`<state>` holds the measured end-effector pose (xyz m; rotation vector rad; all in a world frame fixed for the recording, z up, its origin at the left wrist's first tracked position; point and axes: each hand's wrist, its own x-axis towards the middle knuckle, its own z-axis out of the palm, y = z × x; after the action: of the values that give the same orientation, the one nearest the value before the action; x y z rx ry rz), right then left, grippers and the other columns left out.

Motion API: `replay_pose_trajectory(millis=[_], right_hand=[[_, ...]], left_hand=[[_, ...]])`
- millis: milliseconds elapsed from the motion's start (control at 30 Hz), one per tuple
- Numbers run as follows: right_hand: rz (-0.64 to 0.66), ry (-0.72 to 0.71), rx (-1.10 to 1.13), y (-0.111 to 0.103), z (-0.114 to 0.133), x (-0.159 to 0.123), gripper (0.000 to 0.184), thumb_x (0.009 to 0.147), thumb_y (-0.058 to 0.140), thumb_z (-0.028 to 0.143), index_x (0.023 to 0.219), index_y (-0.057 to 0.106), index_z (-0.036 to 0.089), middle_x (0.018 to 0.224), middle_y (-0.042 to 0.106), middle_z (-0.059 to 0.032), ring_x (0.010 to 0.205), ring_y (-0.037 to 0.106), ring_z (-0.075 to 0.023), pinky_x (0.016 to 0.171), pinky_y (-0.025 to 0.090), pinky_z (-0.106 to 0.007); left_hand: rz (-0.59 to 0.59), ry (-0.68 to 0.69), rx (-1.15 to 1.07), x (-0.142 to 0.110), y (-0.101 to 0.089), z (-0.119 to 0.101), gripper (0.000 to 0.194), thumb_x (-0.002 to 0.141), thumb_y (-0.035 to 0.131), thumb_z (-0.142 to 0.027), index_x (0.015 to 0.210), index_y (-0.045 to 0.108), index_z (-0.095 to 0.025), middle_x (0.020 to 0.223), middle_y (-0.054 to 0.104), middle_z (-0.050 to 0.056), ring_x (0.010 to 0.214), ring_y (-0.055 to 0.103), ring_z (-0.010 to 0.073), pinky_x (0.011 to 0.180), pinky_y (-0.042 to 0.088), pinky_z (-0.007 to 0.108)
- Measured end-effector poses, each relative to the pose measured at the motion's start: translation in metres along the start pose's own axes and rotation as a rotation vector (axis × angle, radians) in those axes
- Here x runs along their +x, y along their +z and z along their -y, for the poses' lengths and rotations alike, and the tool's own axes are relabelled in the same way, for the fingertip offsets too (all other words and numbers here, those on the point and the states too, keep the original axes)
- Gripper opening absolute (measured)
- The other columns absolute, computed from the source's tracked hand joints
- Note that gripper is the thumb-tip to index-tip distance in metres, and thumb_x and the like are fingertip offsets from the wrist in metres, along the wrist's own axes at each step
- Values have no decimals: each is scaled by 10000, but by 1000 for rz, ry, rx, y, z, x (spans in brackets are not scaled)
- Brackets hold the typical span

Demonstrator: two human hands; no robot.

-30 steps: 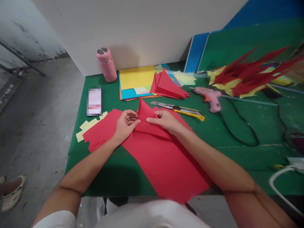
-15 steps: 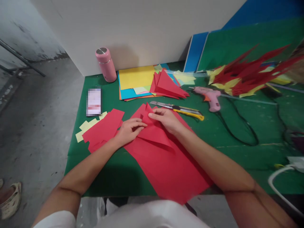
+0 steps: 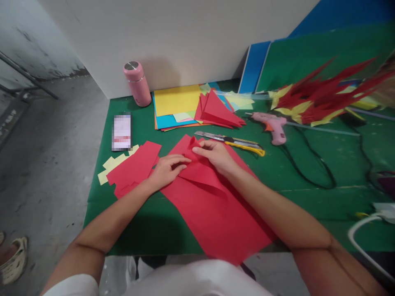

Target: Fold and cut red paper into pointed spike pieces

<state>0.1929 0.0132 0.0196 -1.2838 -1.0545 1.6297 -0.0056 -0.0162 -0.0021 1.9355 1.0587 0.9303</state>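
So we've got both hands on a folded red paper, lying over bigger red sheets on the green surface. Our right hand has the top of it pinched between thumb and fingers, while our left hand touches its left side, thumb and fingers slightly apart; can't really tell if that one's gripping anything. Just beyond our right hand there's a yellow cutter, blade out. Cut red pieces sit near our left hand, partly over some pale yellow slips.
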Motion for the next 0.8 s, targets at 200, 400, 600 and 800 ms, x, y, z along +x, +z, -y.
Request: replay_pose_trajectory(millis=[200,400,600,800], right_hand=[[-3,-28,13,1,-1,0,411,517,884,470,653,597,209,691,645,32,640,564,-126,652,450,-282],[-24,-16,9,2,0,-1,428,499,888,478,652,595,207,683,648,29,632,567,-128,634,457,-281],[-33,-55,31,3,-3,1,415,497,888,459,634,593,201,658,639,37,609,558,-117,621,448,-271],[-19,-112,-88,0,-7,4,409,580,837,510,702,598,203,666,623,36,622,567,-126,633,462,-281]], left_hand=[[-1,-4,-12,0,0,0,209,872,634,-164,1018,741,-269,1048,753,37,994,708,206,915,565,383],[18,23,25,-2,-1,1,257,868,629,-133,1059,738,-267,1084,753,43,1055,699,214,937,561,380],[57,-29,45,-3,-1,-4,276,873,617,-117,1085,736,-248,1125,747,42,1109,679,203,980,543,360],[14,-165,-106,-1,-2,-4,241,824,672,-177,1046,752,-227,1115,750,58,1016,701,199,914,571,348]])
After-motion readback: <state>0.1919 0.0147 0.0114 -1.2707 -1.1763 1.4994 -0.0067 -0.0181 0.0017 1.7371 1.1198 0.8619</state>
